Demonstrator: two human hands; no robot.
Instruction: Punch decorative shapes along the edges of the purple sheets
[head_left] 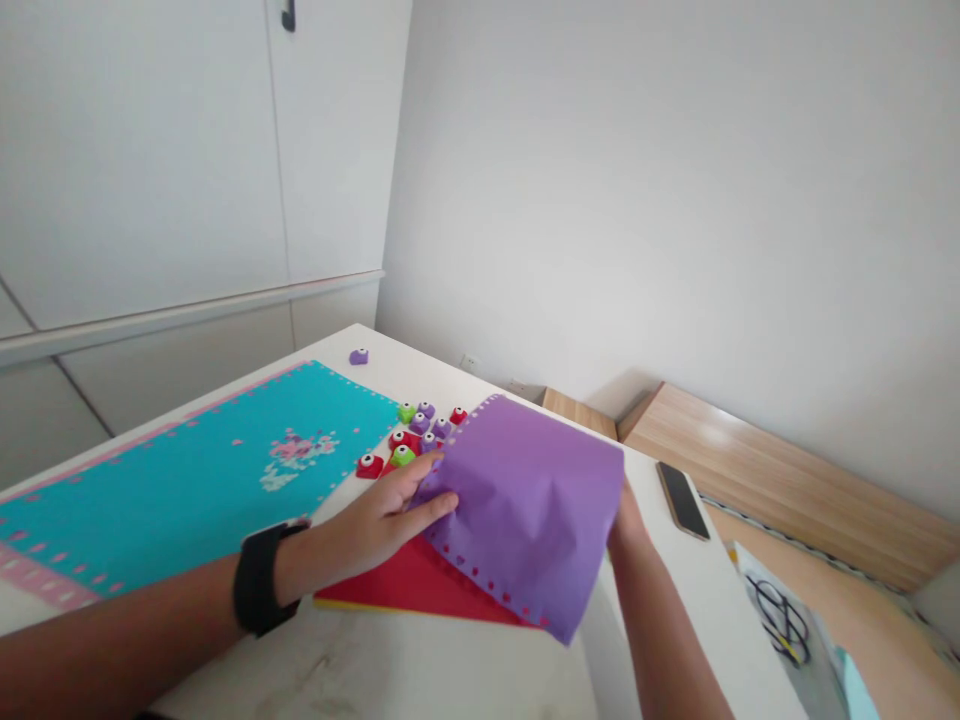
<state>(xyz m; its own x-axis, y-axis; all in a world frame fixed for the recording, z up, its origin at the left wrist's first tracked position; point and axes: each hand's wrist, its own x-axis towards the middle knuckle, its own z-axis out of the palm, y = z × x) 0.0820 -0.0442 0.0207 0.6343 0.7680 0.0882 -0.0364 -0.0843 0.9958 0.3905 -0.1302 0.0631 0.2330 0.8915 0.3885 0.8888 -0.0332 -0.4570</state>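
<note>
A purple sheet (525, 490) with small holes punched along its edges is lifted and bent above a red sheet (427, 585). My left hand (405, 505) grips its left edge, thumb on top and fingers at the border. At the right edge my right hand (624, 515) is mostly behind the sheet, its fingers hidden. Several small punches in red, green and purple stand beyond my left hand, among them a red punch (369, 465) and a green punch (403, 456). A turquoise sheet (202, 490) with punched edges lies at the left, bearing small paper bits (300, 450).
A purple punch (359, 356) sits alone near the far corner of the white table (390, 660). A phone (682, 500) lies at the right edge. Beyond that edge are a wooden panel (780, 480) and a bag with a dark cable (784, 620). Pink paper (45, 580) shows under the turquoise sheet.
</note>
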